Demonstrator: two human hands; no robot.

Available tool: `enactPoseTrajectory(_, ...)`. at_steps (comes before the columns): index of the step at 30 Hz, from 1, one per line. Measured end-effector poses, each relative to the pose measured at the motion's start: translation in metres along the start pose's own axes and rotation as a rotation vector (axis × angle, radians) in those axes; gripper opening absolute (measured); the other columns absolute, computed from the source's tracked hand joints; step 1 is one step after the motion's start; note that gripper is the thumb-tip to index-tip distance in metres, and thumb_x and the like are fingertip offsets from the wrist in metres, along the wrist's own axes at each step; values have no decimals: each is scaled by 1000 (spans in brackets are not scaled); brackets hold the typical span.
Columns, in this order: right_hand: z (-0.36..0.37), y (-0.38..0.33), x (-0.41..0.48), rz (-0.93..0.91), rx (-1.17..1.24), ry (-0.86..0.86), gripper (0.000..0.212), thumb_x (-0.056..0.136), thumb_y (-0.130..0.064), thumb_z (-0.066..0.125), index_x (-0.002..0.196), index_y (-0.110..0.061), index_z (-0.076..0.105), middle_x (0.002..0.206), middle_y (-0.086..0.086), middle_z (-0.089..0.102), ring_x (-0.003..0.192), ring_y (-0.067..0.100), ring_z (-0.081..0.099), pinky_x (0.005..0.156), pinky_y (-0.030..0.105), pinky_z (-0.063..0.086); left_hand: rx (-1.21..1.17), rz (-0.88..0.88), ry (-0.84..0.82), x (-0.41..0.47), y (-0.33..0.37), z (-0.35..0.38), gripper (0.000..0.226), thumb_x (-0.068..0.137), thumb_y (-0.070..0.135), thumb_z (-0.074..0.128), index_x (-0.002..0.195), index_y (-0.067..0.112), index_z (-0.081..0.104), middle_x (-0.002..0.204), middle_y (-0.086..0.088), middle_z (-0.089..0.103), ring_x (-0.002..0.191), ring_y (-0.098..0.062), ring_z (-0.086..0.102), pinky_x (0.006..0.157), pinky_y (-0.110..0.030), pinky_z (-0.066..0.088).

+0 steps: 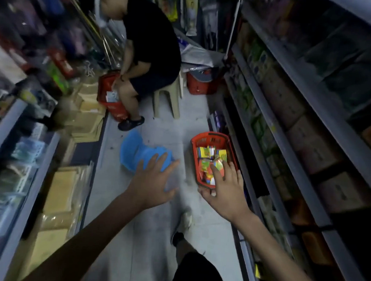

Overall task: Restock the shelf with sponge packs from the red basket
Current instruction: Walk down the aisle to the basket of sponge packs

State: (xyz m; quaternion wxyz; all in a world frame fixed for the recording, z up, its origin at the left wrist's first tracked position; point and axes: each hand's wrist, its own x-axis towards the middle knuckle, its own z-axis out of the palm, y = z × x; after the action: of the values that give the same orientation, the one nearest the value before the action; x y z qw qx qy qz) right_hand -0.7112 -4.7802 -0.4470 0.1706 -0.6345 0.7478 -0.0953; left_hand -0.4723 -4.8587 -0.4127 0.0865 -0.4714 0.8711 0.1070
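A: Down at left hand [155, 181] first. Splayed wide above floor [159, 128], gripping nothing, hovering near blue chair [135, 153].

B: Over to right hand [222, 190]. Spread too, reaching across near end of basket [194, 153]. Touching packs [209, 154]? Cannot tell.

A: Heaped loose inside, down on floor just beside shelf [278, 131]. Yellow, green, orange, all wrapped in shiny film.

B: Probably feather-light, soft, squashy. Nothing to break. Slick wrapping though, likely to slide out of a lazy grip.

A: Best pinched across flat faces, thumb on 1 side, fingers opposite. Maybe 2 or 3 stacked per grab.

B: As for basket: rigid red plastic, slotted walls, rounded corners.

A: And shelf: grey metal rails, boxy packets lined up behind. Too blurry for reading labels.
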Motion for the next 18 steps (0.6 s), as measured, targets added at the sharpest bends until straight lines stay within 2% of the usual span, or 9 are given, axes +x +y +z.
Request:
enactPoseTrajectory(3, -1, 10, 66, 74, 35, -11, 97, 78, -78, 35, 155, -19, 42, 164, 22, 28, 155, 42, 18, 123, 60, 14, 62, 25, -42, 77, -19, -22, 90, 79, 74, 25, 162, 38, 16, 171, -9, 13, 155, -36, 19, 119, -64, 19)
enactPoseTrajectory(6, -6, 18, 122, 147, 66, -22, 97, 74, -75, 35, 154, -20, 43, 164, 23, 28, 154, 43, 19, 123, 60, 14, 138, 129, -23, 145, -33, -45, 83, 76, 68, 41, 149, 30, 51, 154, -18, 49, 134, -43, 53, 97, -72, 43)
enactPoseTrajectory(9, -19, 26, 166, 196, 99, 2, 99, 73, -76, 32, 156, -21, 39, 165, 22, 25, 154, 42, 18, 123, 57, 12, 158, 179, -98, 196, -40, -67, 80, 73, 68, 45, 140, 26, 63, 143, -17, 60, 122, -42, 64, 88, -70, 50)
enactPoseTrajectory(13, -43, 45, 222, 270, 156, 60, 102, 74, -79, 25, 158, -22, 33, 166, 17, 22, 156, 37, 12, 125, 53, 7, 176, 289, -39, 259, -43, -90, 81, 77, 69, 49, 145, 25, 58, 147, -18, 56, 126, -42, 60, 93, -67, 51)
enactPoseTrajectory(15, -50, 54, 239, 298, 173, 73, 99, 77, -77, 31, 159, -22, 29, 167, 16, 18, 157, 35, 8, 125, 50, 3, 180, 323, -52, 291, -45, -98, 82, 80, 70, 49, 149, 26, 52, 150, -18, 52, 131, -41, 57, 95, -66, 49)
enactPoseTrajectory(18, -51, 69, 256, 338, 200, 118, 99, 77, -80, 26, 158, -24, 29, 167, 14, 19, 157, 34, 9, 126, 50, 3, 231, 384, -52, 340, -32, -114, 88, 79, 74, 39, 158, 34, 36, 162, -13, 37, 145, -38, 42, 108, -64, 38)
